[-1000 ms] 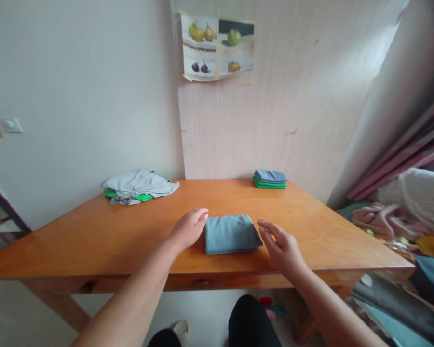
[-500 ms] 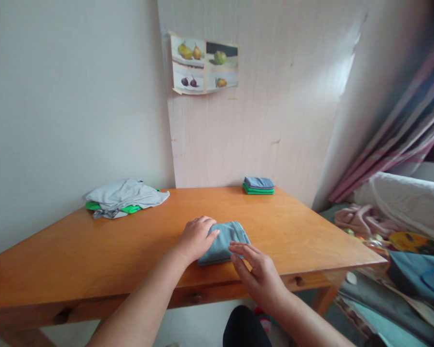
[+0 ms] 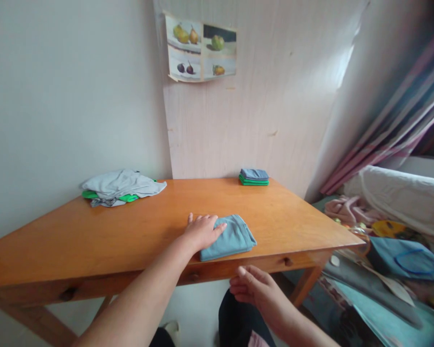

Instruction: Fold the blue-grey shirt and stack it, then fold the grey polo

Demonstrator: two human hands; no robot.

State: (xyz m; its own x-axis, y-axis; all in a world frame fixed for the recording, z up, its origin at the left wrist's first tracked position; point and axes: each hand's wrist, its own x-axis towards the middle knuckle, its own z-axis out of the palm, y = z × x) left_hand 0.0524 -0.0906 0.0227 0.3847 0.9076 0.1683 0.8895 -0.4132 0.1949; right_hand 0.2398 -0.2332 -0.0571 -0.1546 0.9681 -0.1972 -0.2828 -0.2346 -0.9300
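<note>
A folded blue-grey cloth (image 3: 235, 237) lies near the front edge of the wooden table (image 3: 148, 236). My left hand (image 3: 203, 231) rests flat on its left side, fingers spread, some of them reaching past the cloth onto the wood. Off the table's front edge, below the cloth and apart from it, hovers my right hand (image 3: 255, 285); its fingers are curled in with the thumb against them, and nothing shows in it.
A loose heap of grey and green cloths (image 3: 123, 188) sits at the back left. At the back right stands a neat stack of folded blue and green cloths (image 3: 253, 177). Drawer knobs (image 3: 288, 261) stick out in front. A cluttered bed (image 3: 401, 207) is on the right.
My right hand has drawn back from the cloth, down past the table edge, and its fingers have curled. My left hand stays on the cloth. The view has tilted down slightly.
</note>
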